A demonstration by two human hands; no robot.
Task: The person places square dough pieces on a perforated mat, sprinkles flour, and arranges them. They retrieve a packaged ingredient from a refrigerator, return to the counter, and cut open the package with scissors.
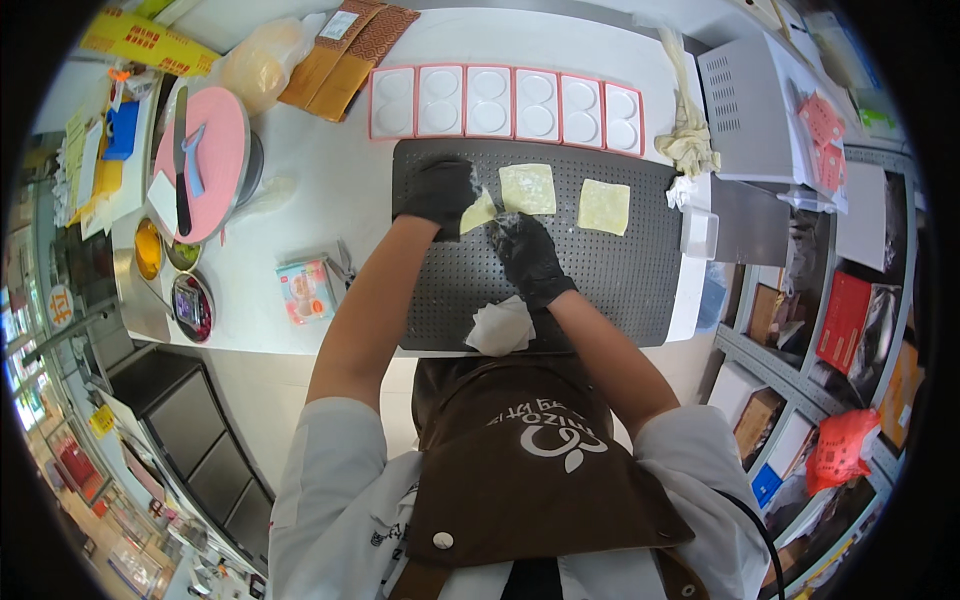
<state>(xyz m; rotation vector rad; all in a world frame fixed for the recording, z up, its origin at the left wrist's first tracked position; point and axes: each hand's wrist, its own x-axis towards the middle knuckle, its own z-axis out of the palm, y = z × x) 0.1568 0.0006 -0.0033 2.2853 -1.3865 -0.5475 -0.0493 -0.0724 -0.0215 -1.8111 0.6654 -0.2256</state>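
Both my hands wear black gloves dusted with white powder. Between them is a pale yellow square sheet, apparently dough [477, 214], partly hidden by my fingers. My left hand [444, 193] grips it from the left side. At its right corner, the fingertips of my right hand [529, 259] pinch together. Two more such squares lie flat on the black perforated mat [622, 292]: a floury middle square [528, 189] just beyond my right hand, and a right square [604, 206]. Near the front edge rests a pile of thin white squares [501, 327].
Several pink-edged white trays [490, 101] with round hollows stand in a row behind the mat. On the left are a pink turntable [217, 142] bearing a long knife [181, 161], bowls of fruit [148, 247] and a small printed box [306, 291]. A white appliance [750, 112] stands right.
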